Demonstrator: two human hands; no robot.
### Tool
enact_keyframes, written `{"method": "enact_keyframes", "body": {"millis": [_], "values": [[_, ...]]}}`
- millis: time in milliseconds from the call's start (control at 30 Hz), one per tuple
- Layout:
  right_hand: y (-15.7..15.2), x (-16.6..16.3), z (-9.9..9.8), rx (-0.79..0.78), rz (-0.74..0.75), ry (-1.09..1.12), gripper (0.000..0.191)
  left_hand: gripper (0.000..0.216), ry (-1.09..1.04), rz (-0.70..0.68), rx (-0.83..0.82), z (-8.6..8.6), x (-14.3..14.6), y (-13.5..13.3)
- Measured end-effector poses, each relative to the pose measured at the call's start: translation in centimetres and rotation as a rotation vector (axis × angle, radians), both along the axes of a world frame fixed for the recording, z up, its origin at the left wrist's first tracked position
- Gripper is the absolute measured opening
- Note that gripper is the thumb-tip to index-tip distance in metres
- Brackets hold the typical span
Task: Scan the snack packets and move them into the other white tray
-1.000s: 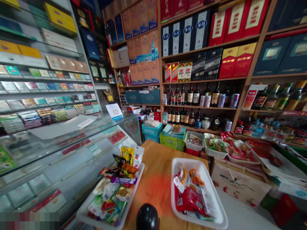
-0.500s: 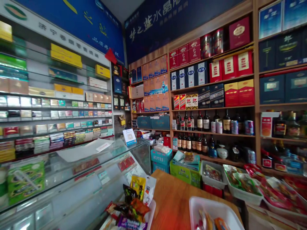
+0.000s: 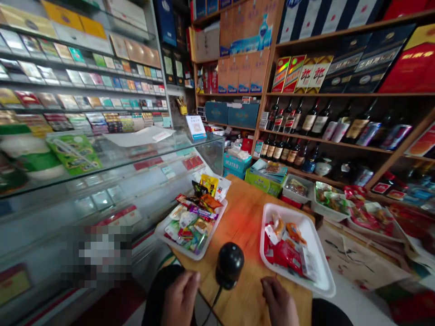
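My left hand [image 3: 181, 296] is at the near edge of a wooden table [image 3: 234, 199], its fingers curled closed with nothing visible in them. On the other side, my right hand [image 3: 280, 302] rests over the table with fingers also curled in, and no object shows in it. Between the two hands stands a black, round-headed device [image 3: 231, 262] with a cable running toward me. Ahead of my left hand is a white tray [image 3: 217, 222] heaped with snack packets [image 3: 193, 222]. Beyond my right hand sits another white tray [image 3: 317, 246], holding red packets [image 3: 287, 253] and other wrapped snacks.
A glass display counter [image 3: 112, 181] runs along the left. Shelves of cigarette packs [image 3: 98, 77] rise behind it. Bottles [image 3: 309, 120] and boxed goods fill wooden shelves at the back right. Several bins of snacks [image 3: 328, 201] line the right side. A reddish glow lies on the table.
The view has tilted downward, so the shelf tops and wall signs have left the frame. Both my hands, the black device and the full trays have come into sight.
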State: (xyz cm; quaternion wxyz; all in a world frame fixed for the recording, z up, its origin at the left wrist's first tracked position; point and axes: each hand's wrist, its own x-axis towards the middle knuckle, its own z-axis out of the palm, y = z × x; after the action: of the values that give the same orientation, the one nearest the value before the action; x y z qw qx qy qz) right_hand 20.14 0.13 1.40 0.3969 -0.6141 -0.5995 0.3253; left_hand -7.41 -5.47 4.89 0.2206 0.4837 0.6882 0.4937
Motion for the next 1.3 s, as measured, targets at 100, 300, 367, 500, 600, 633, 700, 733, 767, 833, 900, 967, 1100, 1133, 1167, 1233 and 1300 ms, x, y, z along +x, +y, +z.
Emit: {"method": "enact_keyframes", "body": {"millis": [100, 300, 367, 500, 600, 633, 700, 733, 767, 833, 900, 967, 1100, 1133, 1167, 1233, 1300], "values": [[3.3, -1.6, 2.1, 0.055, 0.11, 0.002, 0.043, 0.03, 0.04, 0.011, 0.016, 0.2, -3.0, 2.9], [8.9, -7.4, 6.7, 0.216, 0.333, -0.074, 0.03, 0.029, 0.032, 0.033, 0.103, -0.1, -7.5, 9.0], [10.5, -9.7, 7.5, 0.253, 0.413, -0.167, 0.025, 0.032, -0.042, 0.034, 0.111, -0.6, -8.3, 11.3], [13.8, -13.7, 8.2, 0.234, 0.543, -0.409, 0.023, 0.037, -0.143, 0.071, 0.116, -1.1, -9.2, 15.6], [16.1, -16.0, 8.2, 0.182, 0.564, -0.594, 0.026, 0.043, -0.163, 0.088, 0.083, -0.9, -9.4, 17.8], [16.7, -16.5, 8.1, 0.148, 0.567, -0.654, 0.027, 0.044, -0.175, 0.085, 0.082, -0.9, -9.5, 18.3], [17.8, -17.5, 8.0, 0.088, 0.568, -0.741, 0.028, 0.043, -0.191, 0.076, 0.089, -0.8, -9.6, 19.1], [18.2, -17.9, 7.9, 0.066, 0.565, -0.765, 0.029, 0.042, -0.196, 0.073, 0.093, -0.8, -9.6, 19.4], [18.6, -18.3, 7.7, 0.051, 0.564, -0.78, 0.03, 0.04, -0.201, 0.073, 0.095, -0.9, -9.6, 19.6], [19.3, -19.1, 7.4, 0.027, 0.558, -0.796, 0.031, 0.036, -0.214, 0.069, 0.098, -1.0, -9.6, 20.1], [19.8, -19.7, 7.0, -0.001, 0.552, -0.814, 0.035, 0.031, -0.226, 0.057, 0.099, -1.3, -9.5, 20.4], [20.2, -20.3, 6.5, -0.025, 0.547, -0.826, 0.04, 0.027, -0.238, 0.047, 0.1, -1.6, -9.5, 20.8], [20.6, -20.8, 5.8, -0.046, 0.518, -0.831, 0.04, 0.026, -0.283, 0.024, 0.107, -2.6, -10.0, 21.1], [20.7, -20.8, 5.7, -0.043, 0.503, -0.824, 0.039, 0.028, -0.296, 0.017, 0.111, -2.9, -10.1, 21.1], [20.7, -20.8, 5.6, -0.038, 0.491, -0.812, 0.038, 0.03, -0.307, 0.013, 0.117, -3.1, -10.3, 21.0], [20.7, -20.6, 5.5, -0.016, 0.479, -0.776, 0.038, 0.035, -0.314, 0.017, 0.135, -3.6, -10.6, 20.7], [20.7, -20.2, 5.7, 0.003, 0.482, -0.734, 0.039, 0.038, -0.305, 0.027, 0.151, -3.7, -10.6, 20.2]]}}
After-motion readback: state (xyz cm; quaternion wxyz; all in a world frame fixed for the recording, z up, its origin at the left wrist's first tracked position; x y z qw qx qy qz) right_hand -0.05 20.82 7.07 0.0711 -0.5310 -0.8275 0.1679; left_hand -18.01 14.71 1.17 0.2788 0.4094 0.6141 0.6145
